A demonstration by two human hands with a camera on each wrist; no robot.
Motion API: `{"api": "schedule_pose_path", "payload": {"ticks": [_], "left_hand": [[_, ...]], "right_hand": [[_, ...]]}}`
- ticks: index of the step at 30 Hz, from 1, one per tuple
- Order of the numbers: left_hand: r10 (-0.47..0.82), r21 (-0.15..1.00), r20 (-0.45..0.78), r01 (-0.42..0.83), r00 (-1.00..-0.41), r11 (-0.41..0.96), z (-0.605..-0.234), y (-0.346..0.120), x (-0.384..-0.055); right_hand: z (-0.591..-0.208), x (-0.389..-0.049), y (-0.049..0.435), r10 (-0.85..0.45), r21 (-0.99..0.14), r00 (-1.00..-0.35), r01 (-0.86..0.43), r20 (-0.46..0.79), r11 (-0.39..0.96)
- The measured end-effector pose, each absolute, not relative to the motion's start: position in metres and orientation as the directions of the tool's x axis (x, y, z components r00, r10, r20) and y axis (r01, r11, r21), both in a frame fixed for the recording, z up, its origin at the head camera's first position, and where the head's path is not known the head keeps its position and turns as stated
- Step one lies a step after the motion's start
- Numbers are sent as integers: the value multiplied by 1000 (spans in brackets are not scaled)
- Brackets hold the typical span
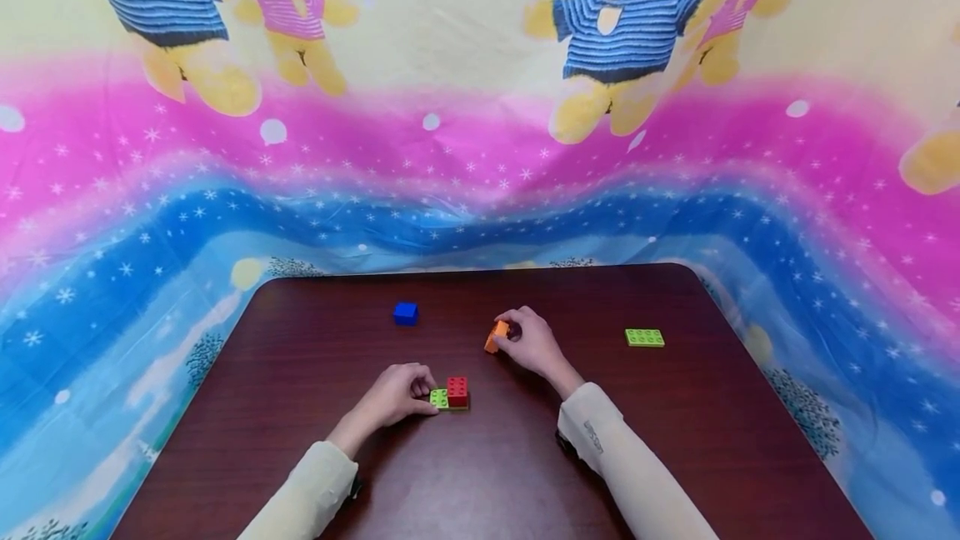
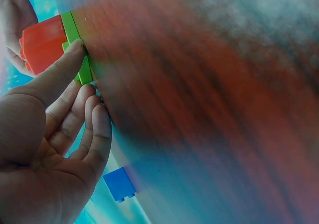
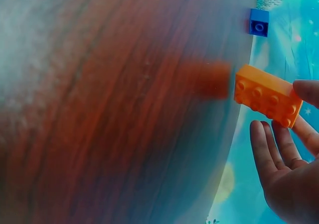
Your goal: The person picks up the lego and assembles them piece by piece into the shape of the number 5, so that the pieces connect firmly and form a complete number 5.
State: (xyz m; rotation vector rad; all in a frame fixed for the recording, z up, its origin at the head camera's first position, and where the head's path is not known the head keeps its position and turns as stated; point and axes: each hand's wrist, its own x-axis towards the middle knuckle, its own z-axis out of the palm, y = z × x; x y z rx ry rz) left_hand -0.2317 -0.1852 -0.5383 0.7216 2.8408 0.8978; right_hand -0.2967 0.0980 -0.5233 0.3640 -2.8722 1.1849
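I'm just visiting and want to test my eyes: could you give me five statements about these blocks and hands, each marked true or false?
1. The right hand holds the orange block. True.
2. The red block sits on the lower green block. True.
3. The left hand is holding nothing. False: it pinches the lower green block.
4. Neither hand touches the blue block. True.
5. The other green block is under the right hand. False: it lies apart, toward the right in the head view.
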Motion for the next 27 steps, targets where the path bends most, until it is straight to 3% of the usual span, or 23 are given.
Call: {"api": "schedule_pose_path", "payload": {"ticks": [27], "left_hand": [[455, 568, 61, 405, -889, 716, -540, -186, -232]], "right_hand": [[-542, -302, 94, -257, -663, -966, -218, 41, 716]]}}
